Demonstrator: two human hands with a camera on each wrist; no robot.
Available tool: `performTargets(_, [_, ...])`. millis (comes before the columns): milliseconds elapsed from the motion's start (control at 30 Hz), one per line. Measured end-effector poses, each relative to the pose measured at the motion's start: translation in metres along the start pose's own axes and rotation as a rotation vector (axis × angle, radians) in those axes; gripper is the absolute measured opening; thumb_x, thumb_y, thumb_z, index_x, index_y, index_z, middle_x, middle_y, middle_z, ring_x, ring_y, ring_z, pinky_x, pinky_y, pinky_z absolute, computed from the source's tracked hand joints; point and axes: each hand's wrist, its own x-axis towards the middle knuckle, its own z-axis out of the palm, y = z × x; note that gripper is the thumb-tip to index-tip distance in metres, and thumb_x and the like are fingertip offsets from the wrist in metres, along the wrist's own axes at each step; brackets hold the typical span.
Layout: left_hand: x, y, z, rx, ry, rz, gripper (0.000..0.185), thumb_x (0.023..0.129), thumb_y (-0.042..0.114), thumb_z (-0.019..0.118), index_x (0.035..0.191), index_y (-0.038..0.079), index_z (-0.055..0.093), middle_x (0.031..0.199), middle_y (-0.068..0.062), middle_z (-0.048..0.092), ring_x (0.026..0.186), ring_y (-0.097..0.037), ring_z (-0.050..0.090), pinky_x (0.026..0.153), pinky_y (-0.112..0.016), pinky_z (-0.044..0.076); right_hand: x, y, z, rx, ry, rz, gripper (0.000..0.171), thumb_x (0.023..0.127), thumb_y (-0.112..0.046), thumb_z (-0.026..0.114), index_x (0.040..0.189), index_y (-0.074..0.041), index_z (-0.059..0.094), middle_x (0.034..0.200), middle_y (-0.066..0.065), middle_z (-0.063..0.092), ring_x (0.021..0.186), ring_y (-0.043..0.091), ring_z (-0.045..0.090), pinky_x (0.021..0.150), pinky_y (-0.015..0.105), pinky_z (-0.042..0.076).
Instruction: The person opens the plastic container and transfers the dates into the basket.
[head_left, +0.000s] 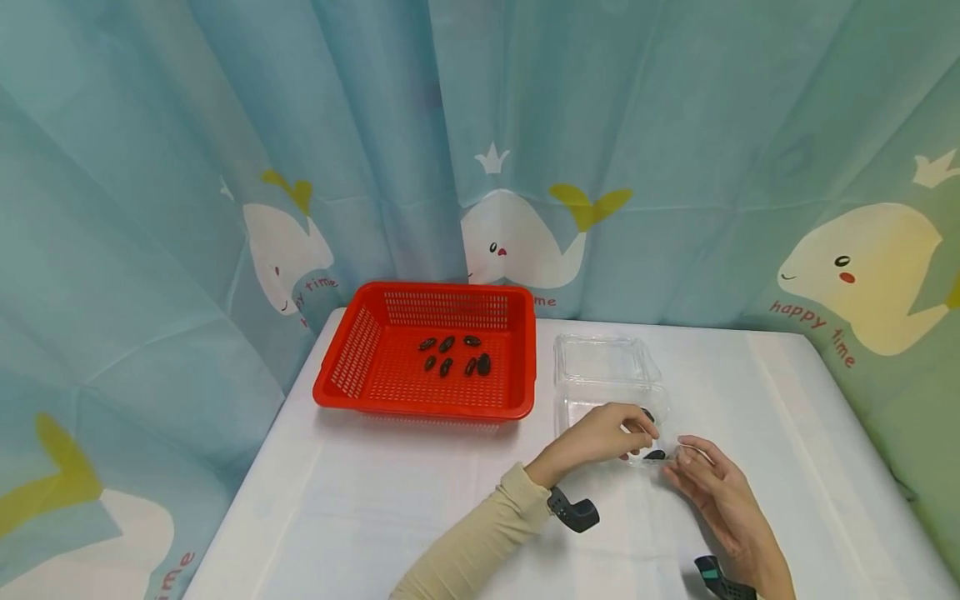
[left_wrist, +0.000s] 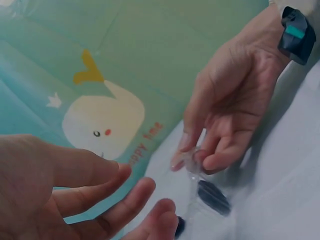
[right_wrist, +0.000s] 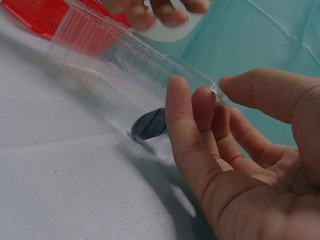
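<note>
Both hands at the clear container (head_left: 609,385).
We note the right hand (head_left: 716,492) pinching its rim at 5 o'clock; the left hand (head_left: 611,431) hovers, grip relaxed, empty.

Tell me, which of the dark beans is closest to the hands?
The dark bean lying inside the clear plastic box, right between the left hand and right hand. The other beans sit away in the red basket.
</note>
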Motion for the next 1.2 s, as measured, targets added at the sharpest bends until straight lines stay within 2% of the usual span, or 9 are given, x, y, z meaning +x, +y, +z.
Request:
performTargets(167, [0.009,-0.007,0.005,-0.001,0.009,-0.019,0.016,0.100,0.010,0.066,0.112,0.010,0.077,0.092,0.004,0.073,0.073,0.001,0.060,0.062,-0.015,0.054,-0.001,0.000,0.000,0.020,-0.003,-0.003,0.029,0.107,0.001,0.051,0.127,-0.019,0.059,0.104,-0.006,0.070,0.098,0.011,0.075,0.092,0.025,0.062])
performTargets(367, [0.017,-0.013,0.007,-0.026,0.000,-0.032,0.021,0.100,0.011,0.066,0.118,0.007,0.076,0.102,-0.004,0.077,0.076,-0.001,0.063,0.064,-0.016,0.056,-0.001,0.000,0.000,-0.001,0.010,0.004,0.029,0.107,-0.001,0.052,0.128,-0.020,0.058,0.104,-0.008,0.069,0.099,0.011,0.075,0.093,0.024,0.062])
performTargets(533, [0.025,-0.017,0.012,-0.038,-0.022,-0.083,0.030,0.098,0.010,0.065,0.126,0.003,0.072,0.092,-0.006,0.073,0.069,-0.005,0.058,0.058,-0.015,0.049,-0.001,0.001,-0.002,-0.005,-0.005,-0.001,0.029,0.108,-0.001,0.051,0.128,-0.021,0.058,0.105,-0.008,0.069,0.100,0.011,0.075,0.094,0.024,0.061])
performTargets(667, [0.032,-0.021,0.018,0.003,-0.037,-0.113,0.035,0.098,0.011,0.066,0.131,0.002,0.070,0.090,-0.007,0.072,0.066,-0.007,0.057,0.056,-0.014,0.044,0.000,0.002,-0.002,0.009,-0.016,-0.011,0.031,0.108,0.001,0.050,0.128,-0.021,0.059,0.105,-0.006,0.069,0.100,0.011,0.075,0.093,0.024,0.061])
performTargets(933, [0.039,-0.016,0.025,0.102,-0.052,-0.136,0.032,0.098,0.017,0.068,0.128,0.006,0.074,0.107,-0.003,0.077,0.076,-0.009,0.070,0.062,-0.013,0.047,0.000,-0.001,0.001,0.001,0.009,0.002,0.029,0.107,0.000,0.052,0.128,-0.019,0.058,0.106,-0.007,0.068,0.100,0.008,0.073,0.093,0.023,0.061])
performTargets(1200, [0.040,-0.015,0.027,0.159,-0.081,-0.122,0.026,0.100,0.018,0.067,0.121,0.007,0.078,0.092,0.002,0.071,0.067,-0.001,0.056,0.059,-0.012,0.043,0.000,0.001,-0.001,0.008,0.006,0.008,0.027,0.108,-0.001,0.052,0.127,-0.019,0.058,0.106,-0.007,0.069,0.099,0.009,0.074,0.093,0.023,0.061])
